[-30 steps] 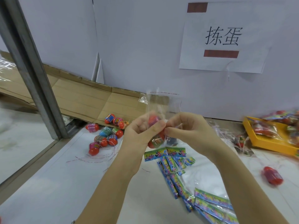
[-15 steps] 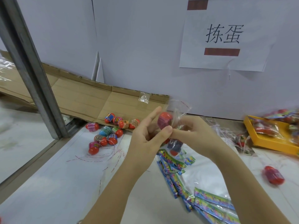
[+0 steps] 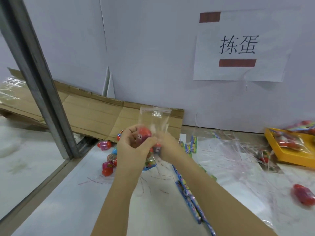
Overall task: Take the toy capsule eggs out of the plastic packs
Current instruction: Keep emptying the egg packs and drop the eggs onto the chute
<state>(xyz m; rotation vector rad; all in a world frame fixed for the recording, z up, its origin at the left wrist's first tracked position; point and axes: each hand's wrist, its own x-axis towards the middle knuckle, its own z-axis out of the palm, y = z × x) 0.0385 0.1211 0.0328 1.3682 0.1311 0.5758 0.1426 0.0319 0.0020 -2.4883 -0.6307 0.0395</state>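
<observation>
since half a second earlier, the clear pack point(image 3: 154, 119) had straightened to stand tall above both hands, and the left hand's spread fingers had curled in. the left hand point(image 3: 133, 148) gripped the red egg point(image 3: 145, 133) through the plastic, thumb and fingers wrapped round it. the right hand point(image 3: 169, 144) pinched the pack's lower part just beside the left thumb. the egg sat low inside the pack, held above the white table point(image 3: 68, 210). loose eggs point(image 3: 109, 160) lay to the left near the cardboard point(image 3: 95, 116); a yellow tray point(image 3: 289, 159) stood well to the right.
</observation>
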